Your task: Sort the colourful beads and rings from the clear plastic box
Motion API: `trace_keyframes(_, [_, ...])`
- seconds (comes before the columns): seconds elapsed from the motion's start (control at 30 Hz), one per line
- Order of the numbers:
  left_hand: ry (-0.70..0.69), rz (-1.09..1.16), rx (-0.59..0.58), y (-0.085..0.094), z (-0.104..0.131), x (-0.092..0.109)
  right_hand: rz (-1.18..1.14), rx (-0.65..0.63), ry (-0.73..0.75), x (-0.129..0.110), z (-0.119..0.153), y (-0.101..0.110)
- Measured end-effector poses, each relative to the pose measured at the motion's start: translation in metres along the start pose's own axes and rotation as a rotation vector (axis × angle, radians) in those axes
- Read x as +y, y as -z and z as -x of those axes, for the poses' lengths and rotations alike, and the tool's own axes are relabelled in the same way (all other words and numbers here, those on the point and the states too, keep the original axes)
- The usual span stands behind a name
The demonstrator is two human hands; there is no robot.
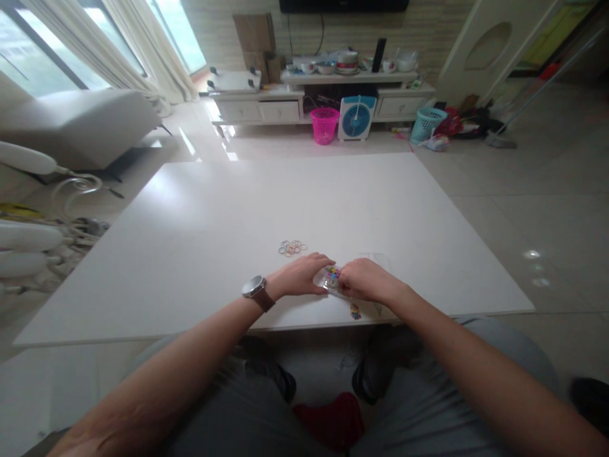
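Observation:
Near the front edge of the white table [228,216], my left hand [302,274], with a watch [254,287] on its wrist, grips the left side of a small clear plastic bag [332,284]. Bright multicoloured bits and something metallic show inside the bag; they are too small to name. My right hand [364,278] is closed at the bag's right side, its fingertips partly hidden. Beyond my left hand lies a loose cluster of thin rings [291,247]. A small yellow and blue cartoon figure [355,311] lies just below my right hand.
Another clear, flat plastic piece [375,259] lies behind my right hand. Past the table's far edge stand a pink basket [324,125], a blue fan [356,119] and a low cabinet [280,111] bearing dishes. White chairs [28,238] stand at the left.

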State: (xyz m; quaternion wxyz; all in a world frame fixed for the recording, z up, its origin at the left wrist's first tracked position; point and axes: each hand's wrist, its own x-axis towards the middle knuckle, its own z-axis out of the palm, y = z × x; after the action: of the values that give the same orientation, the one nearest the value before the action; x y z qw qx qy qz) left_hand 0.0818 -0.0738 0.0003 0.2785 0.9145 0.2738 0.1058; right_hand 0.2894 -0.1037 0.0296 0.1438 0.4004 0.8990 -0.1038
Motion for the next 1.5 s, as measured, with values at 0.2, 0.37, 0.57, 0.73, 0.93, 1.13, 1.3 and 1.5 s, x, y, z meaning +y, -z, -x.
trace_keyframes(0.2, [0.043, -0.029, 0.022, -0.003, -0.0052, -0.0005, 0.017, -0.03, -0.057, -0.0057, -0.0008, 0.0052])
trace_keyframes(0.37, [0.076, -0.05, 0.024, -0.0016, -0.0059, 0.0012, 0.009, -0.027, -0.04, -0.0055, -0.0024, 0.0049])
trace_keyframes(0.57, [0.084, -0.063, 0.01, -0.0015, -0.0061, 0.002, -0.01, -0.029, -0.013, -0.0011, -0.0041, 0.0016])
trace_keyframes(0.73, [0.088, -0.079, 0.011, -0.0009, -0.0063, 0.0031, 0.007, -0.03, 0.005, -0.0008, -0.0031, 0.0016])
trace_keyframes(0.93, [0.112, -0.095, 0.008, -0.0005, -0.007, 0.0047, 0.013, -0.016, -0.029, -0.0043, -0.0015, 0.0016])
trace_keyframes(1.13, [0.12, -0.101, 0.007, -0.0001, -0.0075, 0.0059, 0.016, -0.02, -0.112, -0.0099, -0.0011, 0.0057])
trace_keyframes(1.3, [0.124, -0.103, 0.002, 0.0, -0.0072, 0.0055, 0.013, -0.046, -0.081, -0.0059, -0.0043, 0.008])
trace_keyframes(1.5, [0.116, -0.114, 0.01, -0.0012, -0.0069, 0.0039, -0.005, -0.056, -0.03, -0.0012, -0.0045, 0.0078])
